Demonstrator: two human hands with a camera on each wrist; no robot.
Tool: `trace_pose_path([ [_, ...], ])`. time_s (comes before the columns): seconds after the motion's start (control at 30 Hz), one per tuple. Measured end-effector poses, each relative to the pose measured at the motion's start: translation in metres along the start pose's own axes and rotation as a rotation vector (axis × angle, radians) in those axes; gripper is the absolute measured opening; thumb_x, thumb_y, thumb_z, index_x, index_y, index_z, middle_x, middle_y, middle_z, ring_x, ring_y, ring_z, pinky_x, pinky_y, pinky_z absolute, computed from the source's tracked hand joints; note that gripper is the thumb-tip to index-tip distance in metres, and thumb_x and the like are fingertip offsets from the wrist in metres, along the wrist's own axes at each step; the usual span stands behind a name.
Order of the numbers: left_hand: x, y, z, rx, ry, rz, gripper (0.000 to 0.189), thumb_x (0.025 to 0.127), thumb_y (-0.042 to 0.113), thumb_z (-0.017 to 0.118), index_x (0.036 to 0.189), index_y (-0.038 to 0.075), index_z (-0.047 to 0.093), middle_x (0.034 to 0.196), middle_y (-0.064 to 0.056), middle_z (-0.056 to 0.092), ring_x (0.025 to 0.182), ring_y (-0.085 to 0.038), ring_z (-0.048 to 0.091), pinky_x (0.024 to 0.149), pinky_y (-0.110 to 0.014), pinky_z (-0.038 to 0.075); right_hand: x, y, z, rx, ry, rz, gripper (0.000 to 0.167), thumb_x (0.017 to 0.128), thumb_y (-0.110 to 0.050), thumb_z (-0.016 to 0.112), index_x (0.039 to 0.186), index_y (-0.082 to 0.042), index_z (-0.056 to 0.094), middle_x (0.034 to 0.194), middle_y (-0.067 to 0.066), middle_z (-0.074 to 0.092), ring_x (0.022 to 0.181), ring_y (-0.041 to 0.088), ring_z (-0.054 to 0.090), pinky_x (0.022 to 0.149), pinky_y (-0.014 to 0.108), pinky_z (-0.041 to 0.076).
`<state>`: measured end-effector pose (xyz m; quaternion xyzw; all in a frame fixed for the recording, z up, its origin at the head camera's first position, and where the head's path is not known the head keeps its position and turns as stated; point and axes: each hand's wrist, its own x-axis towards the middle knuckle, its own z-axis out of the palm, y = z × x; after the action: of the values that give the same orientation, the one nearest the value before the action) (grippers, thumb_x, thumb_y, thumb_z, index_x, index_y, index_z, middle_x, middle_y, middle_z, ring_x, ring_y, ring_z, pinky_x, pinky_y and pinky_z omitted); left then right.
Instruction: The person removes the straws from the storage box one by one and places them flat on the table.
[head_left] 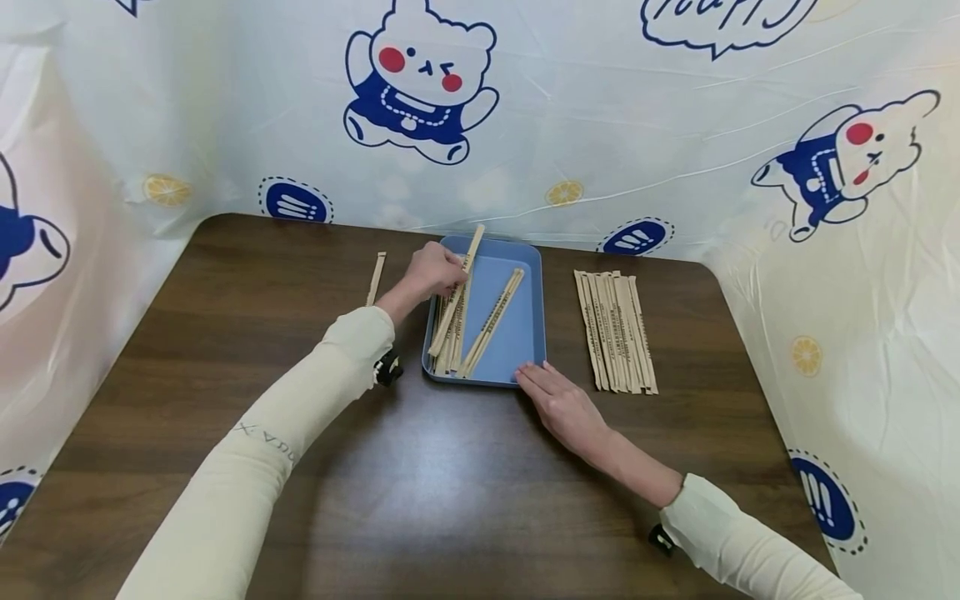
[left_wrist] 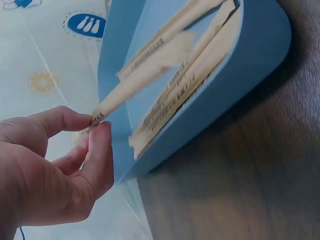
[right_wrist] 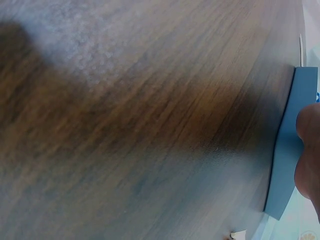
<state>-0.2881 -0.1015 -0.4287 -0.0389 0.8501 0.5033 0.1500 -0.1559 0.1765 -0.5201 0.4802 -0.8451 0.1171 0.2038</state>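
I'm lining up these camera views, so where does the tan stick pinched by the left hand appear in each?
Head: the stick is just left of centre, slanting over the tray's left side.
Left wrist: the stick is left of centre, slanting up to the right.
Right wrist: not visible.
Shared landmark: the blue tray, in all three views.

A thin tan stick (head_left: 450,308) is tilted over a blue tray (head_left: 517,333). More sticks (head_left: 491,323) lie inside, some bunched along one side.
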Motion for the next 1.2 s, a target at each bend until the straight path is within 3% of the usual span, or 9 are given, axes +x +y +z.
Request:
trace_pose_path([
  [0.13,-0.003,-0.003,-0.011,-0.078,0.01,-0.03,0.027,0.093,0.003,0.062,0.067,0.003,0.058,0.091,-0.01,0.063,0.067,-0.022,0.062,0.078,-0.04,0.06,0.0,-0.001,-0.001,0.008,-0.028,0.02,0.03,0.104,0.0,0.046,0.127,0.007,0.064,0.127,0.021,0.064,0.121,0.03,0.06,0.109,0.044,0.042],
  [0.2,-0.004,-0.005,-0.015,-0.103,0.017,-0.047,0.012,0.094,0.003,0.062,0.088,-0.006,0.068,0.117,-0.017,0.062,0.088,-0.029,0.068,0.085,-0.042,0.059,0.0,-0.001,-0.001,0.014,-0.037,0.026,0.03,0.101,0.003,0.051,0.127,0.007,0.064,0.127,0.021,0.064,0.122,0.03,0.059,0.109,0.043,0.042],
  [0.23,-0.005,-0.007,-0.017,-0.11,0.02,-0.054,0.014,0.094,0.003,0.062,0.099,-0.008,0.069,0.124,-0.019,0.06,0.096,-0.032,0.067,0.086,-0.042,0.059,0.0,-0.001,-0.002,0.015,-0.039,0.028,0.031,0.099,0.003,0.053,0.128,0.007,0.064,0.128,0.021,0.064,0.122,0.03,0.059,0.11,0.043,0.041],
  [0.3,-0.006,-0.01,-0.022,-0.115,0.03,-0.065,0.026,0.095,0.004,0.061,0.116,-0.009,0.066,0.122,-0.022,0.06,0.1,-0.033,0.067,0.088,-0.043,0.058,0.0,-0.001,-0.002,0.016,-0.035,0.027,0.032,0.097,0.005,0.056,0.128,0.007,0.064,0.127,0.021,0.064,0.121,0.03,0.06,0.109,0.044,0.042],
  [0.4,-0.007,-0.016,-0.029,-0.111,0.041,-0.077,0.03,0.095,0.004,0.06,0.123,-0.008,0.063,0.125,-0.022,0.059,0.103,-0.035,0.065,0.089,-0.043,0.057,0.001,-0.001,-0.002,0.015,-0.029,0.026,0.034,0.093,0.006,0.061,0.127,0.007,0.064,0.127,0.022,0.064,0.121,0.031,0.06,0.108,0.044,0.043],
  [0.6,-0.01,-0.034,-0.045,-0.055,0.066,-0.1,0.03,0.096,0.006,0.06,0.124,-0.006,0.062,0.129,-0.021,0.057,0.102,-0.032,0.064,0.088,-0.042,0.058,0.001,0.0,-0.001,0.016,-0.013,0.018,0.037,0.09,0.008,0.065,0.127,0.008,0.064,0.126,0.022,0.064,0.119,0.031,0.061,0.106,0.046,0.045],
  [0.93,-0.016,-0.075,-0.069,0.043,0.099,-0.163,0.022,0.093,0.008,0.06,0.111,-0.004,0.063,0.125,-0.02,0.056,0.077,-0.018,0.063,0.076,-0.035,0.061,0.001,-0.001,0.0,0.025,-0.007,0.016,0.042,0.084,0.01,0.071,0.126,0.007,0.064,0.125,0.022,0.065,0.118,0.031,0.062,0.106,0.045,0.044],
  [1.2,-0.013,-0.098,-0.083,0.065,0.12,-0.182,0.027,0.09,0.005,0.063,0.114,-0.007,0.063,0.118,-0.024,0.056,0.066,-0.013,0.061,0.064,-0.028,0.061,-0.001,0.001,0.0,0.022,-0.019,0.016,0.034,0.093,0.006,0.062,0.127,0.008,0.064,0.126,0.022,0.064,0.12,0.031,0.06,0.107,0.045,0.044],
])
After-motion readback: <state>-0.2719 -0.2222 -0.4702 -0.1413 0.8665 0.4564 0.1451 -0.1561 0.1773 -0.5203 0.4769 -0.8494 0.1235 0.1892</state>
